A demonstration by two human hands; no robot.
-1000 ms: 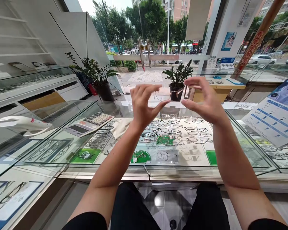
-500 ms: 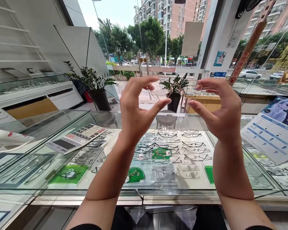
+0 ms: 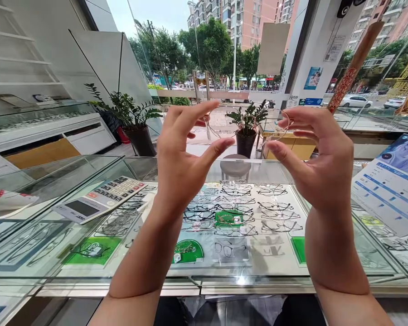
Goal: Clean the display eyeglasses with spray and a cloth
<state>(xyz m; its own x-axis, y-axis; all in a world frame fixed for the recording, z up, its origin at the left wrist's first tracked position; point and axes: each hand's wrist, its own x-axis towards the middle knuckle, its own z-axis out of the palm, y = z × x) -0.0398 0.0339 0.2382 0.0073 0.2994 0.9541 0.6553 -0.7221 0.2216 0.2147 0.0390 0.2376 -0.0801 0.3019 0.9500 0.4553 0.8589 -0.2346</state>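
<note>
Two hands raised: left hand (image 3: 185,158) and right hand (image 3: 318,158) each pinch an outer edge of the glasses (image 3: 213,128), which span the gap between them; fingertip grip probably keeps lenses unsmudged. Glass worktop (image 3: 279,268) lies below both hands.

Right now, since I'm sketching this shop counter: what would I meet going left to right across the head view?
calculator → left hand → eyeglasses → right hand → blue-and-white leaflet
</note>
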